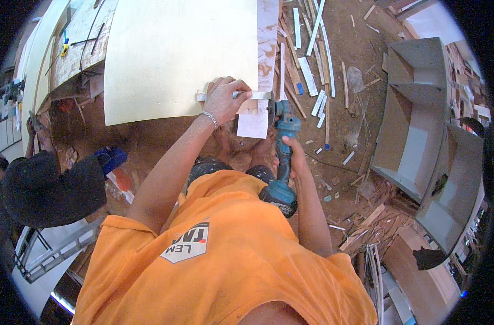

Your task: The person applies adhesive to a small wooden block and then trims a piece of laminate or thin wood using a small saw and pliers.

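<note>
My left hand [224, 99] is closed on a narrow white strip [260, 95], pressing it down at the near right corner of a large pale sheet [182, 43]. The strip's right end juts past that corner. My right hand [294, 157] grips a teal cordless angle grinder [286, 129] by its body, battery end toward me. The grinder's disc [272, 108] stands edge-on at the strip's right end; whether it touches or spins I cannot tell. Just below the strip a small white rectangular piece [252, 126] shows.
Wood and white offcuts [307, 76] litter the dirt floor to the right. Beyond them stands a grey open cabinet [412, 119]. At left, a person in a dark shirt [52, 187] is close by, near a metal ladder [57, 260]. A yellow-blue tool [65, 49] lies on a board at far left.
</note>
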Available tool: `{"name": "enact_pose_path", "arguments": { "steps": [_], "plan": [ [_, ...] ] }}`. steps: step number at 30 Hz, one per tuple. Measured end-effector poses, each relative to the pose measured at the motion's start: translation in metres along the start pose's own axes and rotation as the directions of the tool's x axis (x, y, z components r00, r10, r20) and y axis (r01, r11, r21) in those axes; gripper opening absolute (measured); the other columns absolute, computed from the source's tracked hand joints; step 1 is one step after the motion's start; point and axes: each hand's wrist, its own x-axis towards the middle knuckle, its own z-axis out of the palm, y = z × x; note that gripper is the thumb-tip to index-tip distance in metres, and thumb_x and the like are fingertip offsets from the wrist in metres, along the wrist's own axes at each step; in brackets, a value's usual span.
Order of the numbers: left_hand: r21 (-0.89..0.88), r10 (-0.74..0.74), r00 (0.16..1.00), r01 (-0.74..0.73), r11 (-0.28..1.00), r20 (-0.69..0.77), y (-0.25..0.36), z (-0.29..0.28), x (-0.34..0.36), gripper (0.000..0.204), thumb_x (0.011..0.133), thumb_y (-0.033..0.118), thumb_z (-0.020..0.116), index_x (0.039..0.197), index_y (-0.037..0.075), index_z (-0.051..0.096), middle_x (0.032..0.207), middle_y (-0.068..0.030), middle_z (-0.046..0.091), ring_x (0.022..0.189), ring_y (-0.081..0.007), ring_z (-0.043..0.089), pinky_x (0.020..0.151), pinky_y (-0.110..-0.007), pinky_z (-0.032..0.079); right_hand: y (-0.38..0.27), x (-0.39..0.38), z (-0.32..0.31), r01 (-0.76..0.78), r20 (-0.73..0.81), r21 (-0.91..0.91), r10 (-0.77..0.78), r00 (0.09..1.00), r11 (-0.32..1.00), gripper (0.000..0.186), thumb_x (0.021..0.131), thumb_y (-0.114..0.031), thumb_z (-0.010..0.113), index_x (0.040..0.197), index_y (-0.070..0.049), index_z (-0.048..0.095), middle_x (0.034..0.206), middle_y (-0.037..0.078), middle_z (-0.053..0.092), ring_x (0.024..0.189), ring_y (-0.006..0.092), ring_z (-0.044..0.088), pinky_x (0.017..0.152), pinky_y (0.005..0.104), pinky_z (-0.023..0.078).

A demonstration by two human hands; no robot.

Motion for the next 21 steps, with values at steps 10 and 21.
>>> {"name": "enact_pose_path", "arguments": {
  "steps": [10,21],
  "plan": [
    [-0.005,0.005,1.0,-0.005,1.0,0.007,-0.003,0.002,0.002,0.02,0.092,0.036,0.07,0.096,0.018,0.077,0.097,-0.0074,0.068,0.106,-0.0287,0.061,0.098,-0.046,0.042,0.0,0.001,-0.007,0.006,0.072,-0.028,-0.004,0.997,1.0,0.045,0.089,-0.048,0.065,0.095,-0.004,0.06,0.068,0.01,0.062,0.05,0.021,0.06,0.049,0.0365,0.053],
    [0.028,-0.004,0.999,0.003,1.0,0.033,-0.002,-0.001,0.005,0.02,0.092,0.036,0.07,0.098,0.019,0.077,0.1,-0.0066,0.069,0.109,-0.028,0.061,0.1,-0.047,0.041,-0.002,0.006,-0.011,-0.04,0.072,-0.029,0.042,0.997,0.999,0.045,0.088,-0.049,0.066,0.093,-0.005,0.06,0.067,0.01,0.062,0.05,0.0225,0.059,0.049,0.0358,0.053]
  ]
}}
